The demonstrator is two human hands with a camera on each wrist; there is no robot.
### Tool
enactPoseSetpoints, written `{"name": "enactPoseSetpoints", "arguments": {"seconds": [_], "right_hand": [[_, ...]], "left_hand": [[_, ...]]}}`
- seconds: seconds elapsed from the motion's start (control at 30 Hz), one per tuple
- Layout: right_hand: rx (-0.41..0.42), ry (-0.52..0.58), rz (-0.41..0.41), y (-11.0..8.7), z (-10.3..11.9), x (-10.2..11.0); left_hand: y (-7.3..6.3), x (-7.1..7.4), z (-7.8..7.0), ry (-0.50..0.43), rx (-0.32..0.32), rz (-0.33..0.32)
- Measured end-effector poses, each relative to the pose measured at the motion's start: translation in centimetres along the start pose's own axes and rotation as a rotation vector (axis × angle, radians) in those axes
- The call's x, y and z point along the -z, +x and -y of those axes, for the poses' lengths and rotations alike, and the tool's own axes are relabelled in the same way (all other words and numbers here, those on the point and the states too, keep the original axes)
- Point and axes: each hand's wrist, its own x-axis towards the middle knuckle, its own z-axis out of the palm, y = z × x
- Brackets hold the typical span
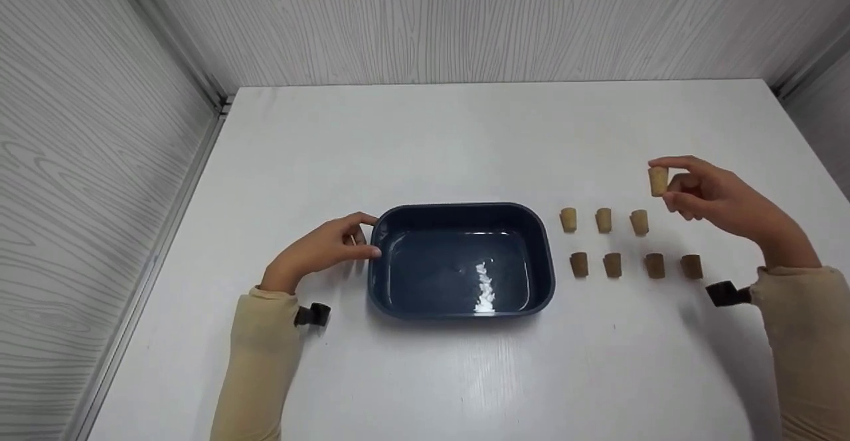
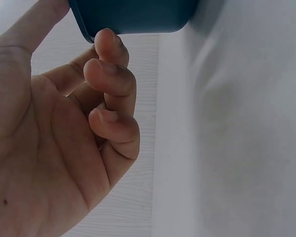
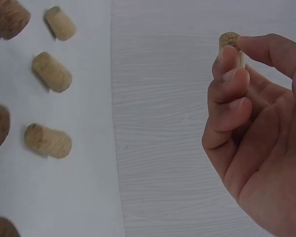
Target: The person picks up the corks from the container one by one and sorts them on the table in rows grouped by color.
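Pinched between the thumb and index finger of my right hand [image 1: 720,195] is a light cork stopper [image 1: 658,181], raised above the table. The right wrist view shows the top of this cork [image 3: 230,37] by the thumb, its lower part hidden by fingers. My left hand [image 1: 325,245] grips the left rim of a dark blue plastic basin [image 1: 458,275], thumb on the edge and the other fingers curled at its outer side. Inside, the basin shows a bare, shiny bottom. In the left wrist view, its outer wall [image 2: 138,17] appears at the top.
Right of the basin, three light corks [image 1: 603,220] stand in a row. Nearer me is a row of several darker corks [image 1: 612,265]. All are on a white table [image 1: 431,142], with wood-grain panels [image 1: 465,22] behind it and at both sides.
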Motion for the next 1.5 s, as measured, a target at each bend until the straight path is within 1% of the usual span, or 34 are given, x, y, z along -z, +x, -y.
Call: {"name": "enactPoseSetpoints", "arguments": {"seconds": [0.13, 0.23, 0.43, 0.5, 0.6, 0.73, 0.9, 1.07, 1.27, 1.5], "right_hand": [[-0.080, -0.023, 0.011, -1.4, -1.3, -0.1], [-0.114, -0.047, 0.023, -2.1, -2.0, 0.0], [-0.205, -0.103, 0.014, -3.1, -2.7, 0.1], [-0.215, -0.109, 0.015, -3.3, -3.0, 0.1], [-0.204, -0.098, 0.026, -3.4, -3.5, 0.2], [-0.230, -0.106, 0.043, -3.4, -4.3, 0.2], [-0.324, -0.140, 0.091, -3.4, -5.5, 0.2], [-0.425, -0.200, 0.150, -3.3, -6.6, 0.5], [-0.483, -0.230, 0.216, -2.9, -7.5, 0.4], [-0.525, -0.184, 0.270, -2.5, -8.3, 0.3]], "left_hand": [[0.0, -0.1, 0.1, -0.006, -0.004, -0.004], [-0.1, 0.0, 0.1, 0.000, -0.005, -0.008], [-0.2, 0.0, 0.0, 0.004, 0.005, -0.005], [-0.2, 0.0, -0.1, 0.001, 0.007, -0.004], [-0.3, 0.0, -0.1, 0.000, 0.005, -0.003], [-0.2, -0.1, 0.0, 0.007, 0.006, -0.004], [-0.3, -0.1, 0.0, 0.005, 0.003, -0.002], [-0.3, 0.1, -0.2, 0.005, 0.001, -0.001], [-0.1, 0.3, -0.4, 0.013, -0.004, -0.004], [-0.1, -0.1, -0.2, -0.014, -0.001, 0.000]]}}
